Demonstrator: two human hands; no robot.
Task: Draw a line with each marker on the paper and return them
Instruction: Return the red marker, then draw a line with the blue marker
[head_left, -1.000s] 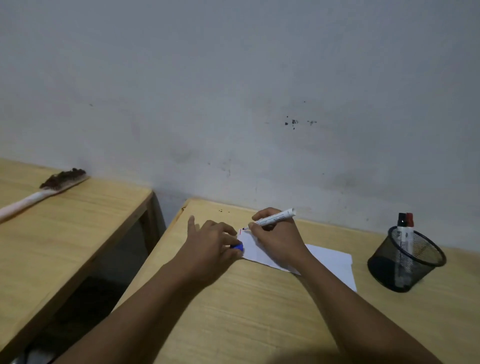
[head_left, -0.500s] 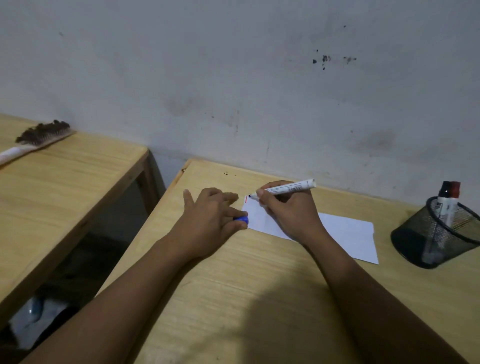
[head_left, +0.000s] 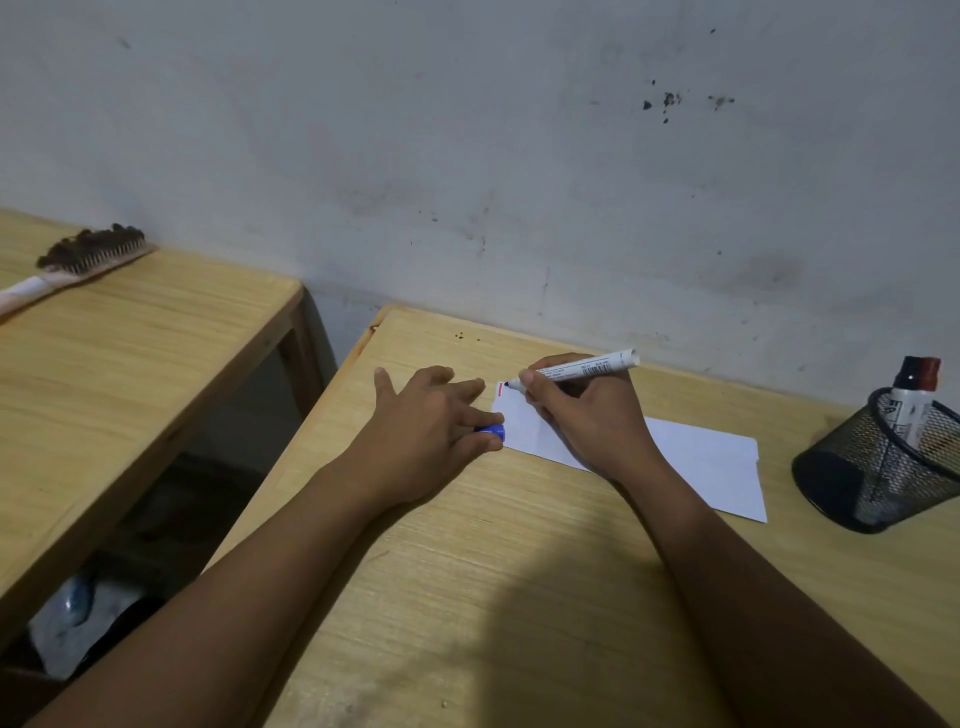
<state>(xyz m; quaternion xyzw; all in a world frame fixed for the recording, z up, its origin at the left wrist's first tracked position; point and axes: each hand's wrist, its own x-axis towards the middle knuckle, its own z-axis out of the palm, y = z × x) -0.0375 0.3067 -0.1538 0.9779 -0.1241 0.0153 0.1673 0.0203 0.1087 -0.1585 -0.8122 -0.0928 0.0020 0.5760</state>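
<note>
Right hand (head_left: 587, 415) with marker (head_left: 576, 371) on paper (head_left: 696, 457)

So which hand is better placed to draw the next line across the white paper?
Right. The right hand already grips the white marker with its tip at the white paper's top-left corner, beside a short red mark. The left hand rests on the wooden table, pinching a blue cap.

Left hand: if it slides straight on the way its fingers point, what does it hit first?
Probably the right hand. The left hand, pinching a blue cap, points right across the paper edge; the marker sits slightly farther back. Depth uncertain.
</note>
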